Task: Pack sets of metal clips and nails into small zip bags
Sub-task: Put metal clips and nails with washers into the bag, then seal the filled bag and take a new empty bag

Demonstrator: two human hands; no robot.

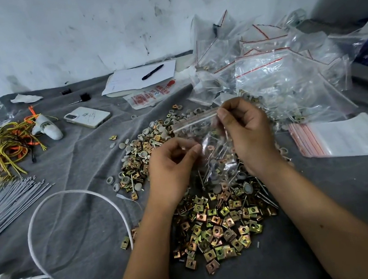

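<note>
We are holding a small zip bag (213, 149) above the clips (215, 225) mid-cloth: right hand (246, 130) pinching its top, left hand (173, 167) pinching its side. Filled bags (275, 73) are piling at the far right edge; plenty of loose clips are remaining.

You hold a clear zip bag (205, 145) upright above the pile, clips and nails inside. Square brass-coloured clips (217, 227) lie heaped near you, nails (264, 195) at their right, filled bags (274, 78) piled far right.
</note>
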